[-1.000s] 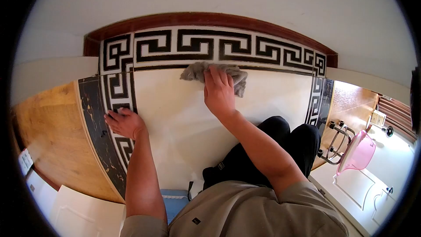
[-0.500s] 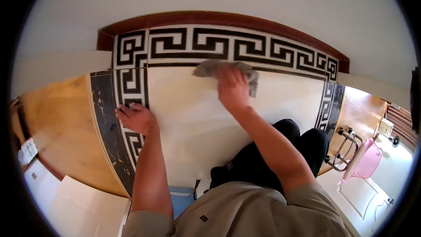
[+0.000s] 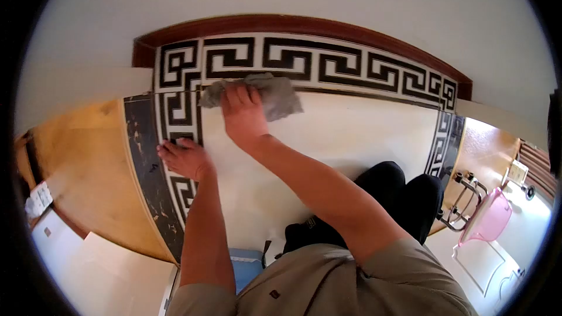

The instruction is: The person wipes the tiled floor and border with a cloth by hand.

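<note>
My right hand [image 3: 243,114] presses a crumpled grey cloth [image 3: 281,96] against the tiled floor, its fingers bent over the cloth's left part. The cloth lies across the line where the cream tile [image 3: 351,134] meets the black-and-white key-pattern border [image 3: 287,58]. At the left, my left hand [image 3: 186,158] rests palm down on the border's side strip, fingers spread, with nothing in it.
A dark red baseboard [image 3: 281,22] runs along the wall beyond the border. To the right are a pink chair [image 3: 489,216] with metal legs and a white door [image 3: 486,263]. Something blue [image 3: 246,269] is by my body. Orange-brown flooring [image 3: 82,169] is at the left.
My right hand and the grey cloth have moved left along the border's inner edge. My left hand stays at nearly the same spot.
</note>
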`<action>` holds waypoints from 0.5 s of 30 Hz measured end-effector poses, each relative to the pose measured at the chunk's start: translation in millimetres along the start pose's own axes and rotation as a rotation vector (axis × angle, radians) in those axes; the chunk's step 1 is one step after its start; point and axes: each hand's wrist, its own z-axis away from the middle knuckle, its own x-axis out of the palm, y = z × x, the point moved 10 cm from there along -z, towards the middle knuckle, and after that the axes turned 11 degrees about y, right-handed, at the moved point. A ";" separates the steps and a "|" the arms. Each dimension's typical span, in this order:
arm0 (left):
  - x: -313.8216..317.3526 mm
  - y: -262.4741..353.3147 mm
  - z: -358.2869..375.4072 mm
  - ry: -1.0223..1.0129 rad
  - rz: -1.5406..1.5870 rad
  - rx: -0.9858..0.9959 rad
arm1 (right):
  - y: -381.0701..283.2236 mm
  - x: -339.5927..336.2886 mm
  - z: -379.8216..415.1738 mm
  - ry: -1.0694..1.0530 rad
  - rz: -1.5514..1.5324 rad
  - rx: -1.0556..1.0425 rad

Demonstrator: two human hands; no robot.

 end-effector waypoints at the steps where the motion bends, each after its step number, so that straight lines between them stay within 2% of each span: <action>1: -6.3 0.7 -0.1 0.036 0.042 -0.034 | 0.9 0.8 0.8 -0.015 0.003 -0.021; 7: -4.1 -1.2 -1.3 -0.072 0.047 -0.102 | 73.8 -33.9 29.9 0.005 -0.094 -0.011; 8: -5.1 -1.1 -0.1 -0.013 0.042 -0.077 | 91.9 -43.4 39.0 0.030 -0.088 0.008; 11: -6.7 -1.0 0.1 -0.011 0.069 -0.101 | 150.2 -70.4 70.6 0.053 0.006 0.057; 13: -6.6 -1.2 0.0 0.025 0.083 -0.086 | 188.9 -91.6 85.8 -0.036 0.055 0.108; 15: -8.4 -0.9 -0.7 0.045 0.087 -0.082 | 228.3 -113.7 101.1 -0.022 0.098 0.138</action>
